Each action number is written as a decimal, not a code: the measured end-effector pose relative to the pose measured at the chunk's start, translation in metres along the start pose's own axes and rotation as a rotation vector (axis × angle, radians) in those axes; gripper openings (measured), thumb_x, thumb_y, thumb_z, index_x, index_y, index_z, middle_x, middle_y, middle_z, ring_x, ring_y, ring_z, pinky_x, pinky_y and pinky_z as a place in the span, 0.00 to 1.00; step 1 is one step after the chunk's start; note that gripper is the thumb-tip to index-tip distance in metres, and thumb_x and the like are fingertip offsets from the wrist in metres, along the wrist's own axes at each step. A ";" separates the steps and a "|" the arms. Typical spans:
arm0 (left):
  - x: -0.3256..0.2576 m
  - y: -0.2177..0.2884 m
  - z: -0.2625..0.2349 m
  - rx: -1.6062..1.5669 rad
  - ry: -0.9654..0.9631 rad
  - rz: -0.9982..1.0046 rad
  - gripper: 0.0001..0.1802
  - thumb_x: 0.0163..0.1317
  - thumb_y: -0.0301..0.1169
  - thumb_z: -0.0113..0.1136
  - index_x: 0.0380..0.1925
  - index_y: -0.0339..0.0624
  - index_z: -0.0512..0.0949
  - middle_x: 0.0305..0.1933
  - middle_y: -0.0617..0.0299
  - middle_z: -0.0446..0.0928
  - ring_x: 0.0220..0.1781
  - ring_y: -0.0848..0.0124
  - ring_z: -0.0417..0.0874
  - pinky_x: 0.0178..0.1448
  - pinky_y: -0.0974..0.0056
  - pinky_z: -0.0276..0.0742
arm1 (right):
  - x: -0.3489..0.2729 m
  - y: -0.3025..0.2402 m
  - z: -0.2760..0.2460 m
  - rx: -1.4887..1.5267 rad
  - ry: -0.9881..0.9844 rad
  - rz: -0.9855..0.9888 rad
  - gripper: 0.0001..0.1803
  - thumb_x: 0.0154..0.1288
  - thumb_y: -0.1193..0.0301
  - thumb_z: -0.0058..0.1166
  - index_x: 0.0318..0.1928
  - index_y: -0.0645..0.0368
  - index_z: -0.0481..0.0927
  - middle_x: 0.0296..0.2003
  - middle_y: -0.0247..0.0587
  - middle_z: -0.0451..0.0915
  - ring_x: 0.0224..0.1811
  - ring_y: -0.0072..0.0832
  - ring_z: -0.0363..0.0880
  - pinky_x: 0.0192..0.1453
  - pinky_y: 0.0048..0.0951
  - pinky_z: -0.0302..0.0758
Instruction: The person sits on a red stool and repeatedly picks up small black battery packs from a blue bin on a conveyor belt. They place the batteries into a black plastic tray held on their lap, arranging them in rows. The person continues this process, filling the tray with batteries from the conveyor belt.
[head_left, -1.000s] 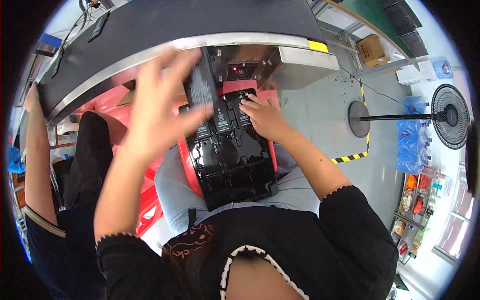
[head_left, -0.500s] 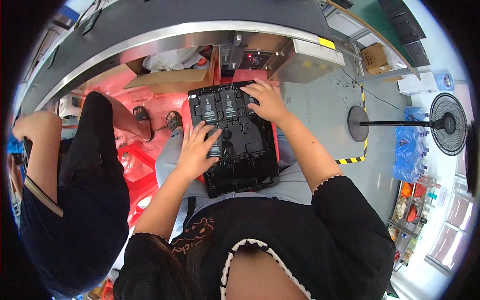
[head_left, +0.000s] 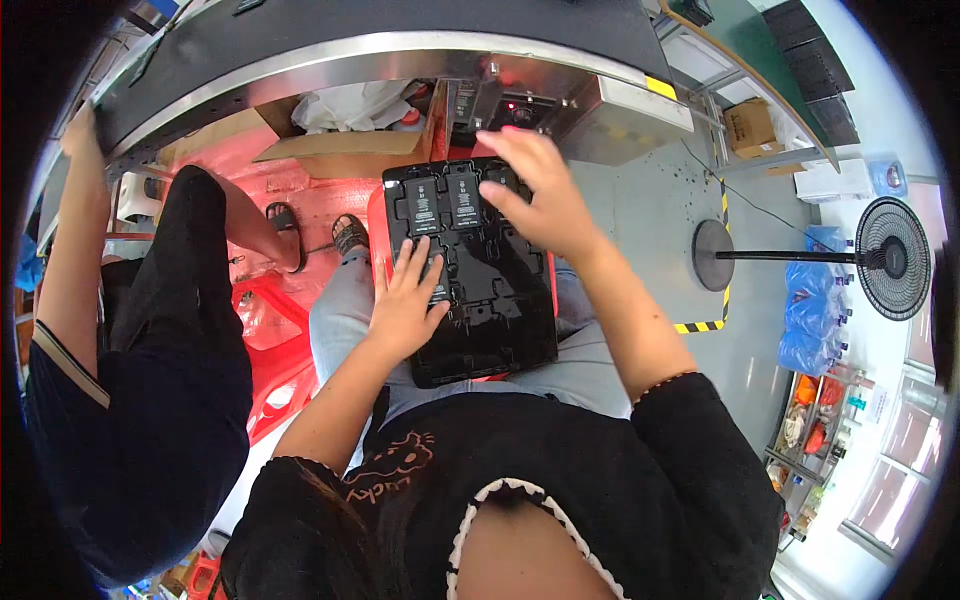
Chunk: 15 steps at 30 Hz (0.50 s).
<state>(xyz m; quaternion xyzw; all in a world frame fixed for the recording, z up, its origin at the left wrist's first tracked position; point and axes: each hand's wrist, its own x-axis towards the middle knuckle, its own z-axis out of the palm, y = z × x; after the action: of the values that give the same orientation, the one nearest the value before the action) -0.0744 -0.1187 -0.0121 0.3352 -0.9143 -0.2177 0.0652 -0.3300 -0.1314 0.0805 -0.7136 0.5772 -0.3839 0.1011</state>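
A black moulded plastic tray (head_left: 500, 325) lies across my lap, its near half showing bare pockets. Along its far side sit flat black batteries with white print, among them one at the far left (head_left: 424, 205) and a middle one (head_left: 463, 200). My left hand (head_left: 402, 312) lies with stretched fingers on the tray's left side, over another battery that it partly covers. Above the far right corner my right hand (head_left: 545, 195) is raised, thumb and fingers apart, with nothing seen in it. It hides part of a battery below.
A dark-topped bench (head_left: 400, 25) with a metal edge runs across the far side. Below it stand an open cardboard box (head_left: 350, 160) and a metal control box (head_left: 635, 120). A co-worker (head_left: 150, 420) sits at my left. A black fan (head_left: 890, 260) stands at the right.
My right hand has lifted off the tray's far edge; my left hand stays on its left side. The co-worker's hand has moved up to the bench edge. Dark flat pieces on the bench have shifted.
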 end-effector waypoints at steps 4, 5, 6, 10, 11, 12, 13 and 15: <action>0.004 0.000 -0.012 0.018 -0.043 0.004 0.36 0.56 0.38 0.65 0.66 0.43 0.67 0.78 0.51 0.49 0.80 0.51 0.45 0.76 0.35 0.40 | 0.094 -0.022 -0.051 -0.075 0.197 -0.270 0.24 0.55 0.69 0.63 0.55 0.58 0.78 0.50 0.47 0.77 0.58 0.42 0.73 0.63 0.39 0.68; 0.012 0.004 -0.031 -0.012 -0.053 0.008 0.36 0.57 0.39 0.65 0.66 0.43 0.67 0.78 0.51 0.49 0.80 0.51 0.45 0.76 0.35 0.39 | 0.118 -0.015 -0.061 -0.183 0.275 -0.340 0.28 0.51 0.69 0.64 0.55 0.58 0.77 0.49 0.48 0.76 0.57 0.44 0.72 0.62 0.42 0.67; 0.023 0.009 -0.057 -0.084 0.050 0.035 0.33 0.58 0.36 0.65 0.64 0.43 0.69 0.75 0.50 0.55 0.78 0.51 0.51 0.76 0.39 0.45 | 0.139 -0.019 -0.071 -0.266 0.263 -0.332 0.32 0.49 0.68 0.63 0.58 0.62 0.73 0.50 0.52 0.74 0.57 0.48 0.71 0.63 0.42 0.67; 0.090 -0.002 -0.173 -0.229 0.518 0.290 0.21 0.60 0.25 0.60 0.55 0.42 0.77 0.57 0.52 0.77 0.62 0.56 0.76 0.67 0.54 0.67 | 0.221 0.046 -0.086 -0.368 0.149 -0.063 0.42 0.48 0.66 0.60 0.65 0.67 0.64 0.62 0.63 0.64 0.67 0.54 0.62 0.72 0.42 0.61; 0.111 -0.007 -0.200 -0.091 0.631 0.343 0.19 0.60 0.24 0.61 0.53 0.41 0.79 0.55 0.52 0.79 0.59 0.57 0.77 0.64 0.56 0.70 | 0.237 0.070 -0.087 -0.497 0.098 -0.044 0.44 0.48 0.65 0.60 0.67 0.67 0.62 0.66 0.65 0.61 0.70 0.54 0.59 0.74 0.41 0.58; 0.137 -0.018 -0.221 -0.113 0.743 0.388 0.20 0.59 0.24 0.62 0.53 0.41 0.79 0.55 0.52 0.78 0.60 0.57 0.77 0.65 0.56 0.69 | 0.250 0.080 -0.092 -0.562 -0.032 0.067 0.49 0.47 0.62 0.61 0.70 0.67 0.58 0.70 0.67 0.55 0.73 0.54 0.53 0.77 0.41 0.54; 0.165 -0.031 -0.241 0.023 0.839 0.477 0.21 0.58 0.24 0.62 0.54 0.42 0.78 0.57 0.51 0.77 0.61 0.57 0.76 0.66 0.57 0.68 | 0.261 0.105 -0.096 -0.638 -0.102 0.074 0.52 0.45 0.61 0.62 0.71 0.66 0.56 0.70 0.67 0.54 0.73 0.54 0.54 0.75 0.41 0.56; 0.207 -0.064 -0.265 0.204 0.819 0.321 0.29 0.55 0.31 0.65 0.59 0.43 0.74 0.62 0.50 0.72 0.66 0.54 0.72 0.68 0.55 0.64 | 0.277 0.095 -0.103 -0.341 -0.398 0.297 0.52 0.44 0.60 0.64 0.70 0.66 0.57 0.69 0.66 0.56 0.72 0.54 0.56 0.73 0.43 0.59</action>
<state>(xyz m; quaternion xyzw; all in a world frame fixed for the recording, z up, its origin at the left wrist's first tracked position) -0.1251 -0.3889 0.1918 0.2526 -0.8702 0.0369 0.4215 -0.4583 -0.3795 0.2149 -0.6893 0.7002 -0.1154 0.1460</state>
